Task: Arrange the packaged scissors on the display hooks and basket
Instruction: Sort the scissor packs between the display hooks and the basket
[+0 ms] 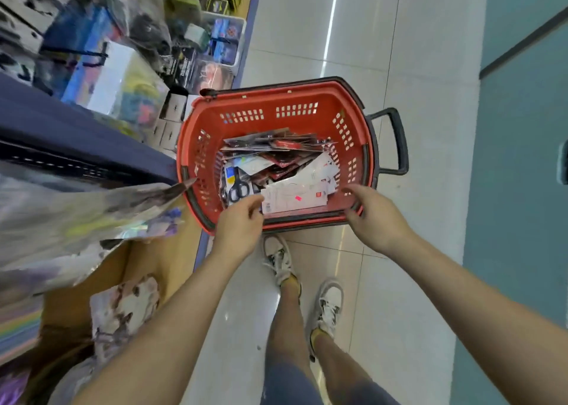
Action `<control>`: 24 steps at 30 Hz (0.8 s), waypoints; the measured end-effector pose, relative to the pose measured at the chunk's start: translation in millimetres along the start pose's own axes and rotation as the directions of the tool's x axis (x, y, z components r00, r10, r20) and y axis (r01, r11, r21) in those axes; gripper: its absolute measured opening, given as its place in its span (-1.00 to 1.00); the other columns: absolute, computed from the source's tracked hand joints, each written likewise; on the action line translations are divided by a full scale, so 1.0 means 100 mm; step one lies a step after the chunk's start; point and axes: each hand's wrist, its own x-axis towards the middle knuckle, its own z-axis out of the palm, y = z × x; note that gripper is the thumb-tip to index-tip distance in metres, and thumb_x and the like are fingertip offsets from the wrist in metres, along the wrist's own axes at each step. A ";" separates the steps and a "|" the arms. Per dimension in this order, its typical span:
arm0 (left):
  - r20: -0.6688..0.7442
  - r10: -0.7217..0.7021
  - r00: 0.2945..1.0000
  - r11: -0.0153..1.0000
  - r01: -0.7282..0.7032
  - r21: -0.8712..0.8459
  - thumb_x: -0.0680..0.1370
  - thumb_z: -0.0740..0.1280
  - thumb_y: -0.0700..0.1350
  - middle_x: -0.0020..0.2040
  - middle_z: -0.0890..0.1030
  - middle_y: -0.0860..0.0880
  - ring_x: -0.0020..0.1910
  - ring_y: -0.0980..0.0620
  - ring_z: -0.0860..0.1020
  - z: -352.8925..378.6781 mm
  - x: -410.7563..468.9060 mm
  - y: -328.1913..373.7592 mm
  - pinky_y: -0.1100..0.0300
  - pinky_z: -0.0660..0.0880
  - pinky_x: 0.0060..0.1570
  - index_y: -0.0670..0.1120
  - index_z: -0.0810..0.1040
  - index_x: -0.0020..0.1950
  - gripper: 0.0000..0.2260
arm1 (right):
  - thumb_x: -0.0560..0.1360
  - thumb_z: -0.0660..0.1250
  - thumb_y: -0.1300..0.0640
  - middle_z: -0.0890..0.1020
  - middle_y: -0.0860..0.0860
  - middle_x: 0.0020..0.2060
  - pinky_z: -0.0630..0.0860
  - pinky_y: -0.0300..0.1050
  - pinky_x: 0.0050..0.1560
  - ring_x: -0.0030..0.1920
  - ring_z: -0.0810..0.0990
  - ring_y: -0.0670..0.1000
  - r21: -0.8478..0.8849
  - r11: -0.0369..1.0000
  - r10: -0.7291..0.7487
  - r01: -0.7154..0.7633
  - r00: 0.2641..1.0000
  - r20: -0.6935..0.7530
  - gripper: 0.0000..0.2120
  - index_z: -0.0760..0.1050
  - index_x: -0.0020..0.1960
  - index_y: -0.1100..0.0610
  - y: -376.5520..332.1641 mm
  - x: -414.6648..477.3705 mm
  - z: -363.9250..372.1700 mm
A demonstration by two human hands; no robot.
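Packaged scissors (278, 171) lie heaped inside red basket (295, 97).

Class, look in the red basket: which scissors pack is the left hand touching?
The left hand touches the white pack lying back-side up nearest the person, with a pink sticker; the dark red packs lie farther back.

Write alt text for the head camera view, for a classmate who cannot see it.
Two bare hands reach into a red shopping basket on a tiled shop floor; the left hand pinches a white packet while the right hand hovers open at the rim. Packaged scissors fill the basket beside cluttered shelves.
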 end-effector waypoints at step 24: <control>0.368 0.149 0.918 0.767 -0.342 0.543 0.43 0.43 0.25 -0.05 0.60 0.01 0.04 -0.07 0.55 1.77 2.79 -0.70 0.11 0.34 -0.15 -0.02 0.56 -0.02 -0.64 | 0.44 0.38 0.14 0.26 -0.03 0.49 0.08 0.36 0.45 0.58 -0.09 0.15 -0.430 0.899 -0.048 0.082 0.995 0.090 -0.45 0.37 0.40 -0.07 0.95 3.02 1.50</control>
